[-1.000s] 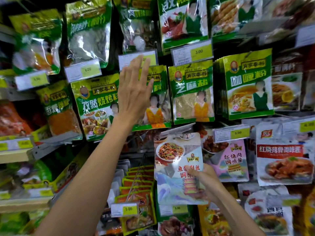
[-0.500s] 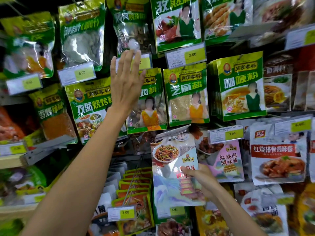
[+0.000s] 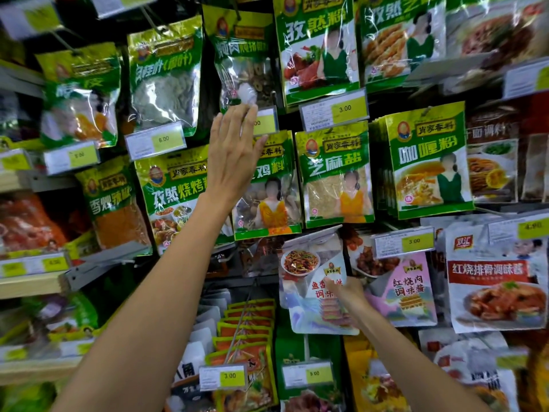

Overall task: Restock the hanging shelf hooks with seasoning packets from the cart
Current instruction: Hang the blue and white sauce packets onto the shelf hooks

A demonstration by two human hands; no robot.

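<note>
Holding a seasoning packet [image 3: 309, 316] up at the hanging display while reaching to the row above.

The right hand [image 3: 346, 295] is pinching the pale packet with the thumb on its front. It is keeping the packet just under a tilted grey tag holder [image 3: 312, 236] and just left of a hanging pink packet [image 3: 410, 289]. The left hand [image 3: 234, 156] is stretching upward, flat and holding nothing, fingers straight and close together. Its fingertips are touching a yellow price tag [image 3: 266, 123] below a clear-windowed green spice packet [image 3: 246, 69].
</note>
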